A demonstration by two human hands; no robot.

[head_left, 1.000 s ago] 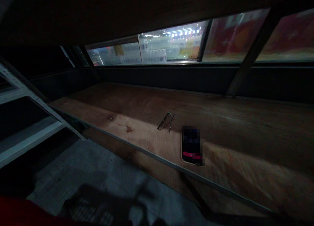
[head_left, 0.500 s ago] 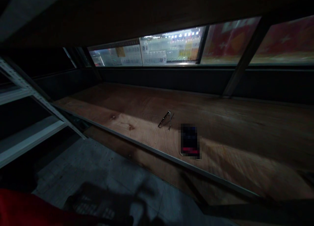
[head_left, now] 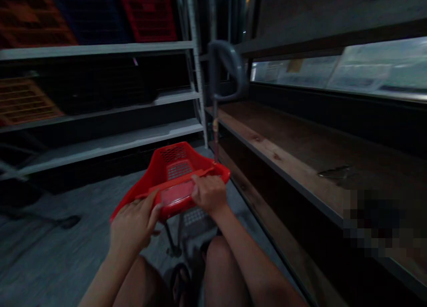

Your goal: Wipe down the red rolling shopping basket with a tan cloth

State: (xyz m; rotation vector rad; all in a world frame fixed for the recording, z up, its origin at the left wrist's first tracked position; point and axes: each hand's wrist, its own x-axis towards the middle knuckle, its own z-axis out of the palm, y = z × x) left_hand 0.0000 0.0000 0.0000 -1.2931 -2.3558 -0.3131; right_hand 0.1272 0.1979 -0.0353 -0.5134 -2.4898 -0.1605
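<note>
A red plastic shopping cart (head_left: 151, 182) with a perforated basket stands on the floor in front of me. My left hand (head_left: 133, 220) is closed around the left part of its handle. The right part of the handle is in the grip of my right hand (head_left: 211, 193), thumb pointing inward. Between the two hands lies a clear-covered panel (head_left: 176, 195) on the handle. A pole (head_left: 215, 133) with a grey loop (head_left: 238, 67) on top rises by the basket's right rim. The basket bottom shows only in part.
On the right runs a long wooden shelf (head_left: 287, 138), bearing a thin metal V-shaped item (head_left: 334, 171) and a blurred-out dark object (head_left: 380, 213). White metal racks (head_left: 133, 145) stand left and ahead, with red (head_left: 148, 13), blue (head_left: 90, 13) and orange crates (head_left: 28, 100).
My view has swung left from the wooden shelf. The cart and both my hands on its handle are now in sight; earlier only a red edge showed at lower left.
</note>
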